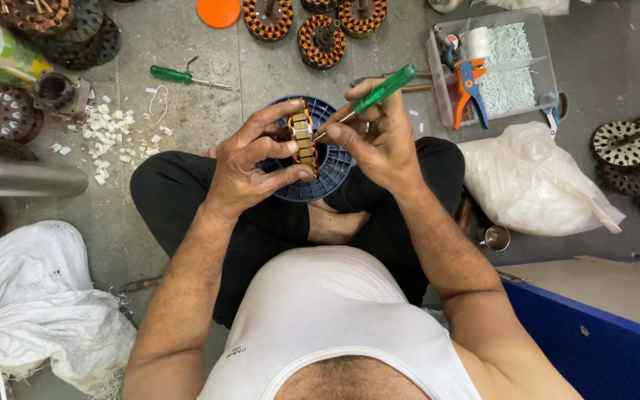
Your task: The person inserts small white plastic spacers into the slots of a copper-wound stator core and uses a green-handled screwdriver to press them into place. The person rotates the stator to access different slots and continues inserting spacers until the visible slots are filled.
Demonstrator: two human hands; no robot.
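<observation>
Bright, even overhead light; soft shadows, sharp focus, wide-angle edges.

Left hand [250, 159] grips wound stator [303, 139] edge-on; right hand [379, 137] holds green-handled screwdriver [375, 95], tip at stator.

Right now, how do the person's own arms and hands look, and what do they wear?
Both arms are bare from shoulder to wrist. The left hand and right hand wear no gloves, and no rings, watch or bracelet show. The only upper garment is a white sleeveless vest, so no sleeves cover the arms.

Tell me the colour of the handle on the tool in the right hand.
Translucent green handle, seen in the head view, held by the right hand.
</observation>
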